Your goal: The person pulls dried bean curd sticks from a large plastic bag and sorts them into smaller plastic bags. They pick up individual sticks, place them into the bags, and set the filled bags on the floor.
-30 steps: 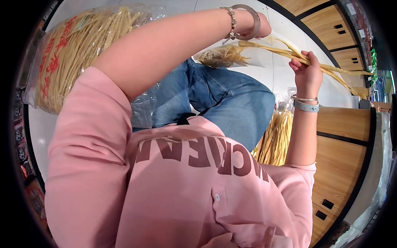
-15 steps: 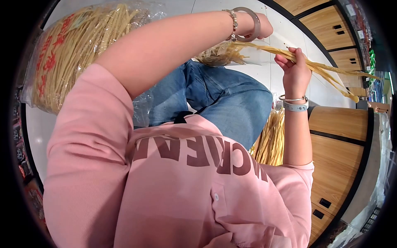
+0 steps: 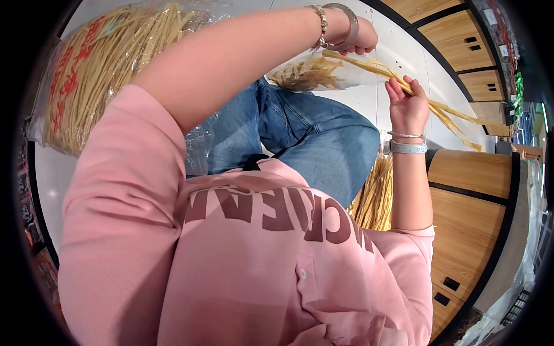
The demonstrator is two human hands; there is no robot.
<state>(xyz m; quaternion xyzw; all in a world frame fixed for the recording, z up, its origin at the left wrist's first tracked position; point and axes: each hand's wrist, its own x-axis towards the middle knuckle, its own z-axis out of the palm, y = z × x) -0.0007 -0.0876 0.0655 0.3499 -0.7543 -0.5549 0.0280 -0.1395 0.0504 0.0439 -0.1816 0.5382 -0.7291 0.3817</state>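
Observation:
My right hand (image 3: 408, 106) holds a small bunch of long, pale-yellow dried bean curd sticks (image 3: 449, 111), its fingers curled round them near the middle. The bunch slants from upper left to lower right. My left hand (image 3: 362, 37) is closed, with a bangle and a beaded bracelet at the wrist. Its fingertips are right at the upper part of the bunch, and I cannot tell what they grip. Beneath this hand lies a clear plastic bag (image 3: 311, 74) of shorter, broken yellow pieces, partly hidden by the forearm.
A large clear bag (image 3: 86, 86) with red lettering, full of the same long sticks, stands at my left. More sticks (image 3: 376, 193) stand beside my right leg. Wooden cabinets (image 3: 470, 184) with black edges line the right side, above a pale tiled floor (image 3: 398, 23).
The bunch has shifted up and left, with its upper end further left under my left hand. My right hand has tilted and dropped slightly, and my left hand has moved slightly left.

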